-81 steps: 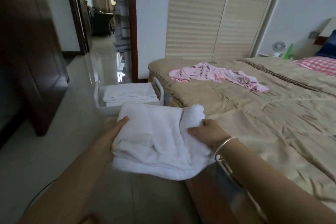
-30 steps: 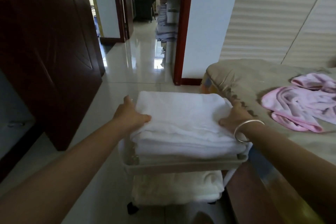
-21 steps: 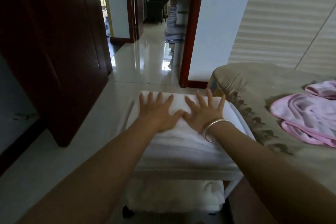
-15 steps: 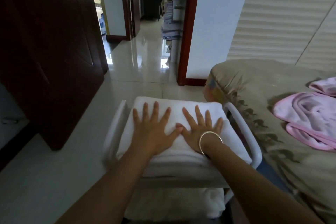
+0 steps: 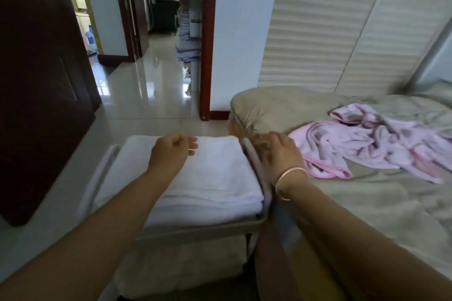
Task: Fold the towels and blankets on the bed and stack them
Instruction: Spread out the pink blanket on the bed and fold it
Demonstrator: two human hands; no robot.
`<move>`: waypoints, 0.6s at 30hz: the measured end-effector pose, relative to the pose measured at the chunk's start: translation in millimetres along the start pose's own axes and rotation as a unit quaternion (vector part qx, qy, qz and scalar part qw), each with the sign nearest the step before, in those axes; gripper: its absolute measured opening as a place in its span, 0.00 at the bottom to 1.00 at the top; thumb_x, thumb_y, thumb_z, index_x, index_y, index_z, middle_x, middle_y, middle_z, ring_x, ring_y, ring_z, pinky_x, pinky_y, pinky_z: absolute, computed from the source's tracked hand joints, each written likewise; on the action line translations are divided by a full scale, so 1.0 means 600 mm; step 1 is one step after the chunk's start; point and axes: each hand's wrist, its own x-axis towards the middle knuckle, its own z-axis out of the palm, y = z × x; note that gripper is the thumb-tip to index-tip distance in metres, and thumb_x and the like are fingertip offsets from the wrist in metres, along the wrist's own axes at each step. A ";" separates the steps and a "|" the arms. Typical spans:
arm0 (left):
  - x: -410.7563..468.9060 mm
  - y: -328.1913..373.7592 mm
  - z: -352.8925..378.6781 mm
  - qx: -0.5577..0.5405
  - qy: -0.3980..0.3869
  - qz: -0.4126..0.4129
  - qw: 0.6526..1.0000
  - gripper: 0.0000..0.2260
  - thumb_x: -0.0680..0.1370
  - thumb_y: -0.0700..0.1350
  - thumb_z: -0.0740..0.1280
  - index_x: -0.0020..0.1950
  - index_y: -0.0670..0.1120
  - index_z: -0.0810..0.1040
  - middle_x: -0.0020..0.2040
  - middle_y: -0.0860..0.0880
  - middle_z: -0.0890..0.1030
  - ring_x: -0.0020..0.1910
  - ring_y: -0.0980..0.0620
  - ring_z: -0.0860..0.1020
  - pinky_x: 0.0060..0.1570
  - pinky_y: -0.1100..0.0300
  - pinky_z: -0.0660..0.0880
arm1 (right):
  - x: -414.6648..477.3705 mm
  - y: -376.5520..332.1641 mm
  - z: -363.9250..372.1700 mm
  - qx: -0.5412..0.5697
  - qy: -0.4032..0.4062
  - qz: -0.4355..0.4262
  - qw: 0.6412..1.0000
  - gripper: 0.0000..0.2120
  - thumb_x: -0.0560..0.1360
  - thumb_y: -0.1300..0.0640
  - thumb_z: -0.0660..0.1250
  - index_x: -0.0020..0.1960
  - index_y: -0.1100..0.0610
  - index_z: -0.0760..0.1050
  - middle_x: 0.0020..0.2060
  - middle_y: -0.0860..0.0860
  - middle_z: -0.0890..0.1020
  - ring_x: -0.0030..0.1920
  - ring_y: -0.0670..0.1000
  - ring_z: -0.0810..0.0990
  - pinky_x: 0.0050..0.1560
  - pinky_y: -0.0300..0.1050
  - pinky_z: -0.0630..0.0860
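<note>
A stack of folded white towels (image 5: 210, 178) lies in the top tray of a white cart (image 5: 97, 178) beside the bed. My left hand (image 5: 171, 151) hovers over the stack, fingers loosely curled and holding nothing. To its right, my right hand (image 5: 281, 154), with a bangle on the wrist, is over the bed corner just past the cart's right handle, fingers relaxed and empty. An unfolded pink towel (image 5: 362, 144) lies crumpled on the beige bed cover (image 5: 367, 203), right of my right hand. More white cloth (image 5: 176, 264) fills the cart's lower shelf.
A dark wooden wardrobe (image 5: 41, 80) stands on the left. Glossy tiled floor (image 5: 146, 95) leads through an open doorway with a red-brown frame (image 5: 206, 39). Louvred closet doors (image 5: 342, 22) stand behind the bed.
Both hands have lifted off the white stack they were pressing flat. My right hand has moved right, off the cart toward the bed and the pink towel.
</note>
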 end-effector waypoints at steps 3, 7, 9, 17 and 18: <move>-0.060 0.039 0.071 -0.073 -0.086 -0.037 0.993 0.10 0.81 0.41 0.60 0.49 0.45 0.82 0.47 0.47 0.85 0.44 0.51 0.83 0.47 0.56 0.78 | -0.016 0.115 -0.058 -0.134 -0.021 0.127 0.983 0.32 0.73 0.45 0.64 0.73 0.59 0.63 0.72 0.61 0.64 0.71 0.63 0.62 0.71 0.55 0.58; -0.116 0.055 0.170 -0.071 -0.173 -0.035 0.982 0.10 0.80 0.38 0.61 0.47 0.45 0.81 0.45 0.46 0.85 0.40 0.52 0.82 0.36 0.64 0.76 | 0.000 0.219 -0.096 -0.212 -0.209 0.182 0.937 0.37 0.73 0.33 0.56 0.76 0.47 0.51 0.77 0.54 0.55 0.75 0.60 0.55 0.74 0.55 0.54; -0.131 0.072 0.210 -0.083 -0.186 -0.021 0.979 0.11 0.80 0.36 0.58 0.47 0.43 0.80 0.43 0.46 0.84 0.35 0.56 0.82 0.33 0.67 0.74 | 0.015 0.241 -0.109 -0.201 -0.262 0.142 0.933 0.28 0.77 0.38 0.53 0.73 0.48 0.61 0.72 0.53 0.67 0.70 0.58 0.67 0.69 0.52 0.64; -0.129 0.117 0.290 -0.033 -0.160 -0.025 0.986 0.21 0.70 0.61 0.67 0.58 0.53 0.76 0.58 0.49 0.80 0.55 0.47 0.80 0.59 0.47 0.76 | -0.097 0.196 -0.198 0.269 0.005 0.237 0.934 0.07 0.79 0.66 0.60 0.45 0.60 0.74 0.36 0.51 0.77 0.35 0.37 0.75 0.41 0.36 0.68; -0.132 0.128 0.301 -0.027 -0.159 -0.030 0.987 0.28 0.70 0.63 0.69 0.65 0.50 0.73 0.63 0.48 0.77 0.60 0.46 0.77 0.62 0.48 0.74 | -0.123 0.186 -0.219 0.296 -0.016 0.223 0.929 0.09 0.79 0.68 0.59 0.44 0.59 0.74 0.35 0.49 0.77 0.32 0.33 0.74 0.40 0.33 0.69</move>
